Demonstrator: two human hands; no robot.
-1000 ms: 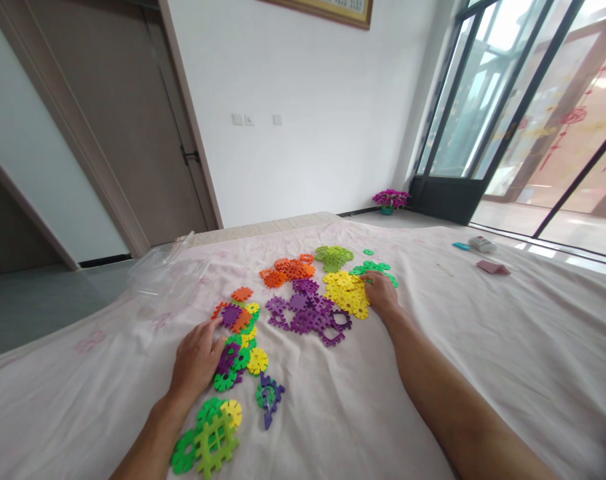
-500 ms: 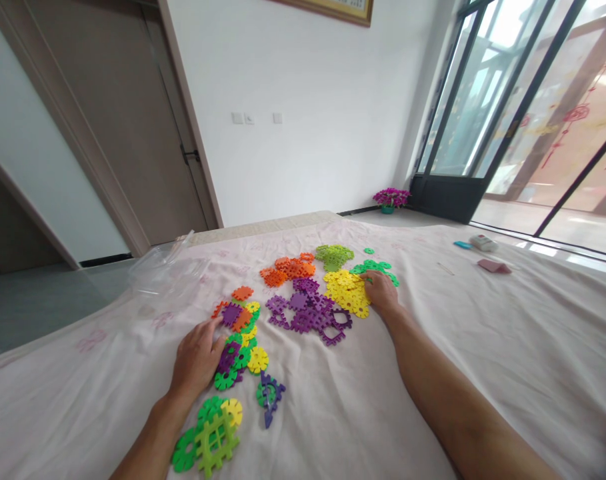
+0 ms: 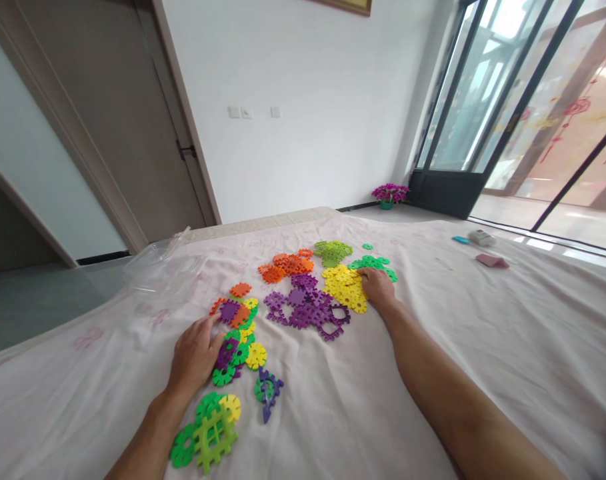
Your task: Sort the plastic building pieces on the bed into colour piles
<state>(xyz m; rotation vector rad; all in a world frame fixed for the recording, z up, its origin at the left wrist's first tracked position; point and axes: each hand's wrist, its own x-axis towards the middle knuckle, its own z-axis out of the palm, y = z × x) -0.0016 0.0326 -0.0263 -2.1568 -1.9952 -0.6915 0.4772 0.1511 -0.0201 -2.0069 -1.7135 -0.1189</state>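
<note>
My left hand (image 3: 197,351) lies on the cloth, fingers stretched out. Its fingertips touch the left edge of a mixed group of plastic building pieces, near a purple square piece (image 3: 229,311) and an orange piece (image 3: 240,316). Green, yellow and purple notched pieces spread beside the thumb. My right hand (image 3: 379,289) rests at the right edge of a pile of yellow disc pieces (image 3: 343,289), its forefinger stretched onto them; nothing shows in its grasp, though the underside is hidden. Just behind it lie green disc pieces (image 3: 374,262).
Purple (image 3: 309,315), orange (image 3: 287,267) and light green (image 3: 333,251) piles lie mid-cloth. Nearer me are a lime square piece (image 3: 216,439) and a dark blue triangular piece (image 3: 269,395). A clear plastic bag (image 3: 155,267) is at left; small items, including a pink one (image 3: 491,261), at right.
The whole view has shifted slightly, so everything appears a little higher and further left. Both hands keep about the same places and poses among the pieces.
</note>
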